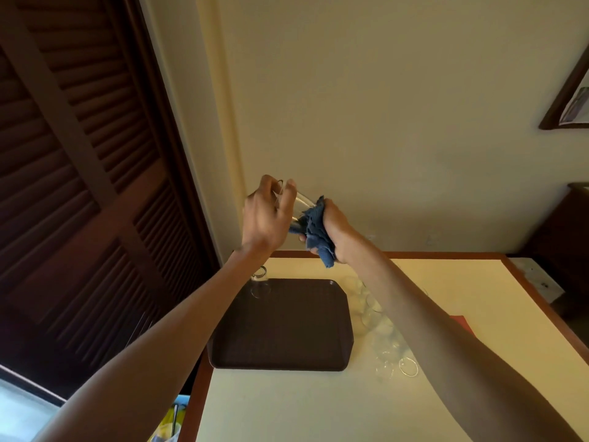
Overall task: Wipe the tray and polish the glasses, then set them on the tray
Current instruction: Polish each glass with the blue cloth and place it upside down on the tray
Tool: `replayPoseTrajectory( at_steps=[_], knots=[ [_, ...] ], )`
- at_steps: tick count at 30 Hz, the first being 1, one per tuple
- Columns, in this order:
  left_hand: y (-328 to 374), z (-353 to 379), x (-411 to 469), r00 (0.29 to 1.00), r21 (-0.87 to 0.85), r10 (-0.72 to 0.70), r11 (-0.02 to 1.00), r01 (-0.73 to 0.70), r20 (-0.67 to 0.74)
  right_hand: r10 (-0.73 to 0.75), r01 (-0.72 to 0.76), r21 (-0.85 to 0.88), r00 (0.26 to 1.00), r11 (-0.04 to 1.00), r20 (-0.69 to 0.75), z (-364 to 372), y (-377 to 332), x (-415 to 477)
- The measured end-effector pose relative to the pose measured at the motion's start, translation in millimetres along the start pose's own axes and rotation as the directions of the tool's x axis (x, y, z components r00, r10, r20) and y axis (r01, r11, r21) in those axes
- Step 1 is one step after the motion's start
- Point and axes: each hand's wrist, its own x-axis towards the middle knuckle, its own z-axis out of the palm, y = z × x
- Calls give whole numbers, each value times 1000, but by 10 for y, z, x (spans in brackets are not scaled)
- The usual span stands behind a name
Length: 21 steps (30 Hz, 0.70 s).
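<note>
Raised above the table, my left hand (266, 215) grips a clear glass (298, 205) by its base end, tilted sideways. My right hand (333, 231) holds a crumpled blue cloth (315, 232) pushed into the glass's mouth. Below lies a dark brown tray (287, 330) on the cream table (478, 298). One clear glass (259, 283) stands at the tray's far left corner. Several more clear glasses (382, 333) stand in a row just right of the tray, partly hidden by my right forearm.
A dark louvred door (79, 186) fills the left. The table stands against a cream wall. A dark wooden piece of furniture (564, 234) is at the far right. A red flat item (460, 322) peeks out beyond my right forearm.
</note>
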Motion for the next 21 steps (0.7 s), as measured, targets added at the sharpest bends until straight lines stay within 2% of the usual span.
replayPoseTrajectory(
  at_steps=[2, 4, 6, 7, 8, 9, 11, 12, 14, 15, 17, 19, 20, 21],
  knots=[
    [9, 16, -28, 1000, -13, -18, 1000, 19, 14, -11, 11, 31, 1000, 999, -11, -4, 53, 30],
    [26, 58, -1, 979, -52, -184, 981, 189, 84, -173, 169, -48, 980, 984, -101, 20, 153, 27],
    [35, 100, 36, 935, -57, -312, 944, 325, 167, -438, 410, -167, 876, 897, -202, 43, 262, -18],
    [40, 111, 44, 928, -47, -324, 940, 337, 183, -509, 476, -187, 832, 859, -220, 44, 322, -7],
    [55, 118, 46, 934, -39, -311, 946, 323, 177, -507, 479, -169, 831, 861, -229, 30, 343, -6],
    [56, 114, 39, 950, -28, -272, 960, 280, 155, -425, 410, -113, 875, 905, -230, 16, 328, -16],
    [27, 111, -12, 989, 19, -111, 994, 110, 94, -122, 129, 48, 984, 990, -130, -41, 274, -28],
    [15, 108, -44, 997, 43, -25, 999, 22, 74, -6, 12, 92, 998, 996, -64, -62, 231, -63],
    [-10, 130, -102, 997, 38, 38, 998, -40, 65, 43, -40, 80, 999, 996, -31, -102, 201, -65],
    [-16, 148, -113, 997, 8, -2, 1000, 2, 74, 2, 2, 76, 999, 997, -46, -105, 220, -41],
    [25, 180, -83, 967, -52, -210, 974, 219, 146, -199, 201, -1, 967, 980, -157, -89, 286, 6],
    [76, 199, -25, 898, -78, -375, 913, 402, 230, -432, 408, -148, 875, 901, -219, -79, 345, -23],
    [97, 202, -7, 892, -65, -386, 909, 411, 237, -482, 454, -171, 850, 875, -212, -81, 353, -26],
    [129, 197, -1, 908, -47, -359, 925, 377, 216, -469, 443, -162, 860, 882, -202, -89, 342, -35]
  ],
)
